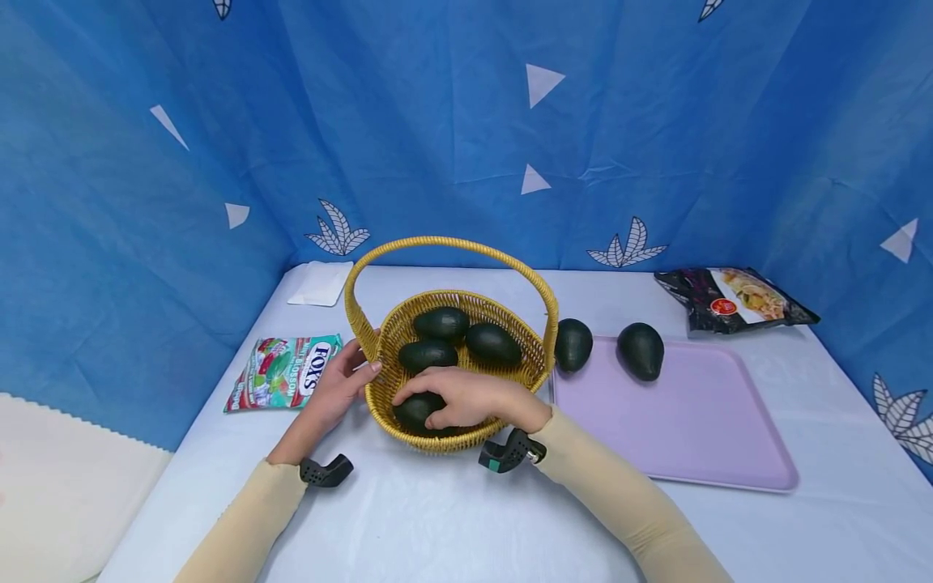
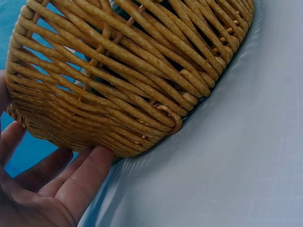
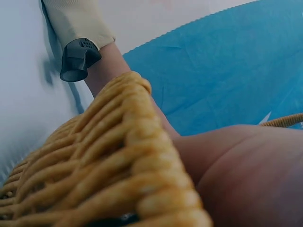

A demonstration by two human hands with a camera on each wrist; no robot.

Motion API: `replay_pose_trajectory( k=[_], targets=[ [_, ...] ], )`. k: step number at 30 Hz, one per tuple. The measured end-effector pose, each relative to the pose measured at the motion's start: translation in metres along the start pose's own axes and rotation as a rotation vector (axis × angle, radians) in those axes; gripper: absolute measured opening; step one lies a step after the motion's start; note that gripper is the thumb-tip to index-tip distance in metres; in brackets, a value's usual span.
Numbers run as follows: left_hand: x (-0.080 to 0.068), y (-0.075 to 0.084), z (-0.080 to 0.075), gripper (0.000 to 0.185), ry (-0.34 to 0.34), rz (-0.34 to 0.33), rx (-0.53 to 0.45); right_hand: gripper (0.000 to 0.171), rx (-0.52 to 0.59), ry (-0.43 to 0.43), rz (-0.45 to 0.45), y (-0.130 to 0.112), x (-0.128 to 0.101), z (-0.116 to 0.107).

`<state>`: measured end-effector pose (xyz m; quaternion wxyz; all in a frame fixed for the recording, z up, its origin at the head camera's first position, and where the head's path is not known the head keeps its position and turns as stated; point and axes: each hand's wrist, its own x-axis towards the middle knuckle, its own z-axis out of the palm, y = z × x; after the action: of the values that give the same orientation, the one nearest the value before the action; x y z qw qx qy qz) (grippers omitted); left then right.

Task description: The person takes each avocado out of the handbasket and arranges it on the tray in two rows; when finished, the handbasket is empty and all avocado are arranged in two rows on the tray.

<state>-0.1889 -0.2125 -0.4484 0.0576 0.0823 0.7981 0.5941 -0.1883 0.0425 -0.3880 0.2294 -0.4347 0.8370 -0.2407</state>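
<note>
- The woven basket (image 1: 466,340) stands left of centre in the head view, on the white table (image 1: 437,518). We judge it stiff and light by itself, but heavier now with four fruits inside. Its arched handle (image 1: 452,247) looks like the safest place to lift it; the rough wicker wall gives good friction for holding it in place.
- The left hand (image 1: 337,390) rests against the outer left wall of the basket. In the left wrist view its fingers (image 2: 87,177) lie nearly straight on the wicker, pressing and not curling round anything.
- The right hand (image 1: 466,397) reaches over the near rim and curls its fingers on the front avocado (image 1: 417,411), which lies at the basket's near side, low in the frame. We judge this fruit firm, rounded and somewhat smooth, so a grip round its widest part should hold best.
- Three more avocados (image 1: 452,336) lie behind it in the basket, and two avocados (image 1: 608,346) sit on the far edge of the lilac tray (image 1: 700,437), right of centre.
- Hidden parts: the right hand covers most of the front avocado, so we cannot tell whether it is lifted or resting. The right wrist view shows only wicker, skin and the other arm, not the fruit clearly.
</note>
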Motion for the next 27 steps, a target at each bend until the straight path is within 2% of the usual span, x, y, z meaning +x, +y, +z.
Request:
replay_pose_trajectory(
  k=[18,27],
  targets=[
    [0.001,0.0,0.0,0.063,0.015,-0.004,0.011,0.05,0.001,0.005,-0.008,0.0,-0.002,-0.001],
    [0.001,0.0,0.0,0.063,0.013,-0.003,0.007,0.049,0.068,0.082,-0.045,0.002,-0.023,-0.016]
  ],
)
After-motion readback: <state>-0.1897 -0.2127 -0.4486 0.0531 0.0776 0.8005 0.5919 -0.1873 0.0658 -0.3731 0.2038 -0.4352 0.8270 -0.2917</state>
